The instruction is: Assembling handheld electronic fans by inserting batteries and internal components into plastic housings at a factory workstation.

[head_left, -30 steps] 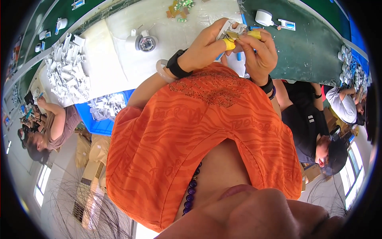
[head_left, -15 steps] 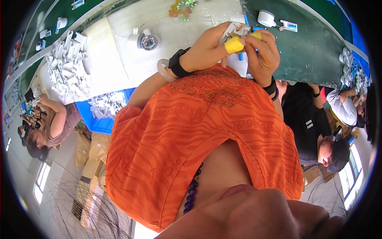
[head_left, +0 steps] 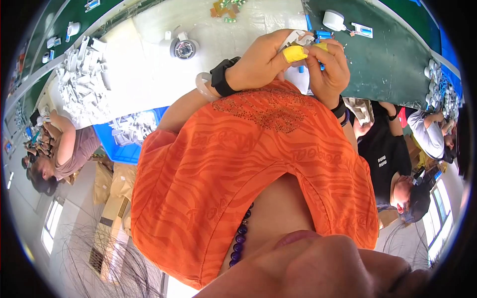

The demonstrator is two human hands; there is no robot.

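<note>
My left hand (head_left: 261,59) is closed around a small white plastic housing (head_left: 297,37), with its yellow-taped thumb pressed along the near side. My right hand (head_left: 330,72) pinches at the housing's right end, its thumb and a yellow-taped finger meeting the left thumb. What lies between those right fingertips is hidden. A blue piece (head_left: 324,35) shows just beyond the right fingers, and bits of blue also show between and below the hands. Left of my hands, a round white unit (head_left: 184,48) with an exposed dark centre lies on the white table sheet (head_left: 134,59).
At left is a heap of white plastic parts (head_left: 84,82), with a blue bin (head_left: 121,155) of similar parts below it. A white round device (head_left: 333,21) sits on the green mat (head_left: 392,59). Small green boards (head_left: 231,6) lie at the far edge. Co-workers sit on both sides.
Both hands stay together and shift only slightly, the white housing turning a little. More blue shows by the right fingers. The co-worker at right has moved, and pale fabric appears by their hand.
</note>
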